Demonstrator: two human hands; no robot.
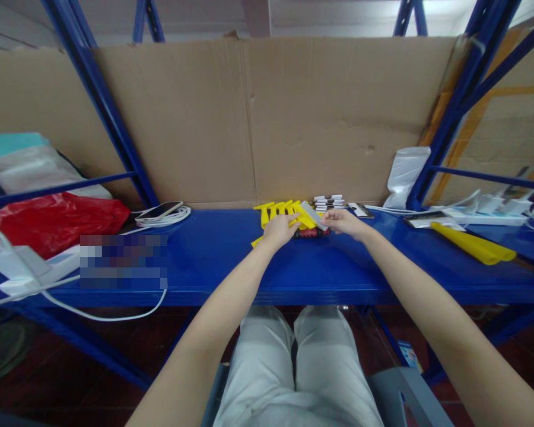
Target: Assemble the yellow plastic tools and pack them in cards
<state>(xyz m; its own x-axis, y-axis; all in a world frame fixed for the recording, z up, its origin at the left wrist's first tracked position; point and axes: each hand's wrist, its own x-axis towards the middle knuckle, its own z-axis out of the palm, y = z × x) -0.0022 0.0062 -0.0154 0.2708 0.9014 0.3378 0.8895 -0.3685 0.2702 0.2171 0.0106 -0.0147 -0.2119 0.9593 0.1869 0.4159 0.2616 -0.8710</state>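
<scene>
My left hand [279, 229] rests on a yellow plastic handle at the near edge of a row of several yellow plastic scrapers [281, 209] on the blue shelf [213, 255]. My right hand [343, 221] pinches a thin grey blade [314, 215] that slants toward the yellow piece under my left fingers. A dark red and black object [310, 233] lies just beneath both hands. Behind them stands a small stack of black-and-white flat pieces [328, 202].
A phone [159, 210] on coiled white cable lies to the left, beside a red bag [56, 220]. On the right are a yellow cone-shaped tube [474, 245], a white pouch [404, 175] and a power strip [489, 213]. Cardboard [258, 118] backs the shelf; blue uprights flank it.
</scene>
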